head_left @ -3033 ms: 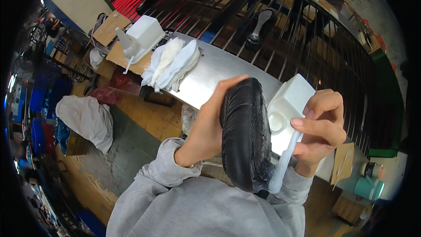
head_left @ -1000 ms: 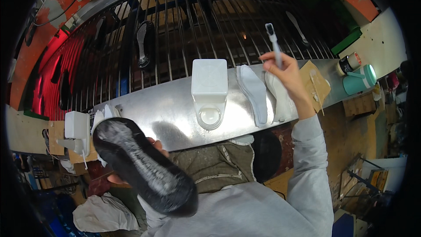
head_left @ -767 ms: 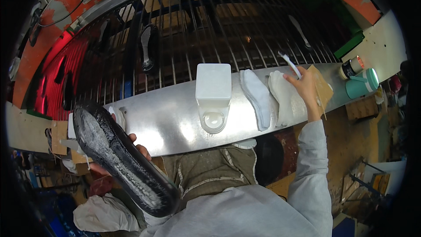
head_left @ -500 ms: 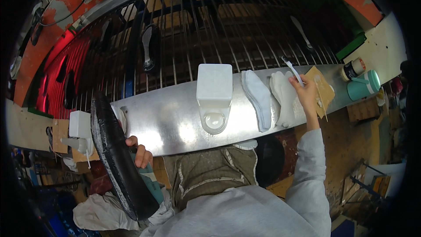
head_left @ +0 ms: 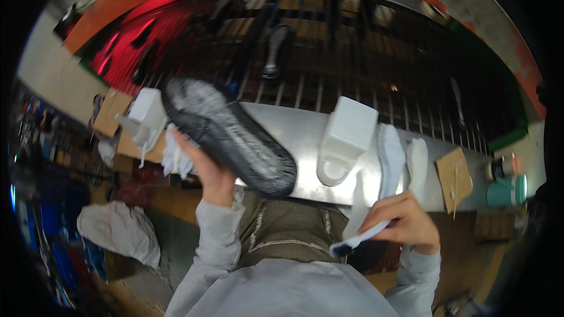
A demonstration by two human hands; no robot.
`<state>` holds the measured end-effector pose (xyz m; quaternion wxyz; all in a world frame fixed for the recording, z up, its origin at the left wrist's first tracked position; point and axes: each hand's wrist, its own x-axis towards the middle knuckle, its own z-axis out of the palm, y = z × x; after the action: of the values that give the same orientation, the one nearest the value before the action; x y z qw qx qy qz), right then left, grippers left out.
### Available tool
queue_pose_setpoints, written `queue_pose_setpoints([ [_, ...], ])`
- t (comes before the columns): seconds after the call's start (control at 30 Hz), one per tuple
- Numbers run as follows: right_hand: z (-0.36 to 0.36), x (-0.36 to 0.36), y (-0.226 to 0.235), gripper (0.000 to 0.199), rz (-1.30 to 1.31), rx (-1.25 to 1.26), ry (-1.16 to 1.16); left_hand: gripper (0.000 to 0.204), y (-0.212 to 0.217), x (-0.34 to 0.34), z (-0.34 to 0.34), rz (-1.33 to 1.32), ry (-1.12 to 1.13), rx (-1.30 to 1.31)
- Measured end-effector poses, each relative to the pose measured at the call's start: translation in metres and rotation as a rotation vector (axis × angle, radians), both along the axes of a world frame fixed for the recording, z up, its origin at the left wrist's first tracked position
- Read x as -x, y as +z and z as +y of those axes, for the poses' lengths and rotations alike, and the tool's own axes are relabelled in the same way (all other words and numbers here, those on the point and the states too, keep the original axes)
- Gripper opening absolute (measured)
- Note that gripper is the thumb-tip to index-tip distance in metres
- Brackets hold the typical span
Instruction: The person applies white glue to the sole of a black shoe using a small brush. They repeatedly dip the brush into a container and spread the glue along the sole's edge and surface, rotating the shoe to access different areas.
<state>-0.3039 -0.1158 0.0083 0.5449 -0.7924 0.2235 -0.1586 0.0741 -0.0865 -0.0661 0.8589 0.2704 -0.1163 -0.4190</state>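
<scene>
My left hand [head_left: 212, 175] grips a black shoe [head_left: 271, 147] from beneath and along its near side, above the bench's front edge. The shoe's rough, whitish-streaked underside is turned up. In my right hand [head_left: 405, 218], close to my lap, is a white-handled brush [head_left: 369, 234] with its dark bristles pointing left. A thin white strip [head_left: 356, 204] stands up by those fingers, apparently held with the brush. Beyond that hand lie a blue-white stack of insole-shaped pads [head_left: 390, 161] and a whiter pad stack [head_left: 417, 167].
A white plastic container with a round cup [head_left: 351, 126] stands mid-bench. Left of the shoe are another white container [head_left: 148, 111] and a crumpled white cloth [head_left: 176, 155]. Cardboard [head_left: 454, 177] and a teal mug [head_left: 506, 191] sit at right. Behind runs a barred rack [head_left: 320, 91] carrying dark shoe parts.
The shoe has turned from its side to underside up and moved right. My right hand has drawn the brush back toward my lap, and a white strip now shows there. The view has shifted.
</scene>
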Motion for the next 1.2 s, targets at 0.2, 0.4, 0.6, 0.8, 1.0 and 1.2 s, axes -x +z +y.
queue_pose_setpoints([
  [0.2, 0.008, -0.095, 0.025, 0.018, -0.227, -0.032, 0.051, 0.088, 0.036, 0.007, -0.009, -0.168, -0.013, 0.093],
  [0.4, -0.010, -0.142, 0.054, 0.022, -0.489, 0.215, -0.102, 0.098, 0.053, 0.034, 0.010, -0.388, -0.141, -0.048],
  [0.6, -0.023, -0.161, 0.077, 0.022, -0.552, 0.340, -0.339, 0.114, 0.052, 0.047, 0.025, -0.580, -0.321, -0.108],
  [0.8, -0.030, -0.168, 0.079, 0.028, -0.604, 0.530, -0.530, 0.112, 0.056, 0.058, 0.028, -0.572, -0.481, 0.007],
  [1.0, -0.039, -0.166, 0.074, 0.070, -0.553, 0.768, -0.648, 0.109, 0.039, 0.064, 0.035, -0.553, -0.437, -0.103],
  [1.2, -0.030, -0.154, 0.049, 0.091, -0.453, 0.649, -0.659, 0.101, 0.044, 0.072, 0.035, -0.339, -0.339, -0.191],
])
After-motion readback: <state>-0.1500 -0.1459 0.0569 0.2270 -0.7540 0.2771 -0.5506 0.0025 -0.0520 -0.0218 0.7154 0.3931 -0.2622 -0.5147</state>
